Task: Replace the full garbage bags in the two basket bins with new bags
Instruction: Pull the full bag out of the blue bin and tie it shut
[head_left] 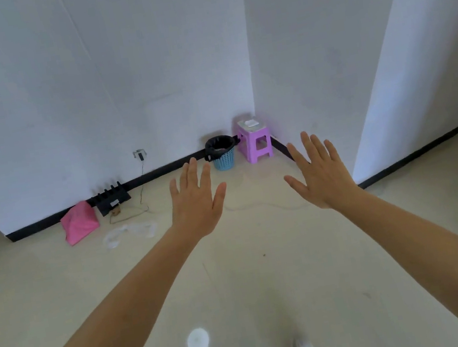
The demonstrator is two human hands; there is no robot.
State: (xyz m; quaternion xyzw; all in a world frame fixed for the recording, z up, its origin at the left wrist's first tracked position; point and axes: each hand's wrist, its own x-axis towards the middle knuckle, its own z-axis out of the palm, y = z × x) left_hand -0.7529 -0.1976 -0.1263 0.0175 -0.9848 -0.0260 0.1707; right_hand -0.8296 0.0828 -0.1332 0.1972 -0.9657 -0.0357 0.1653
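Both hands are stretched out in the air with fingers straight and spread, the left hand (196,200) and right hand (320,173) apart and holding nothing. Beyond them, between the two and nearer the left hand's fingertips, a blue basket bin (224,161) lined with a black bag (218,144) stands on the floor against the wall, just beside a purple stool (256,143) in the corner. Left of the left hand lie a pink bag (79,222) and some crumpled clear plastic (128,232).
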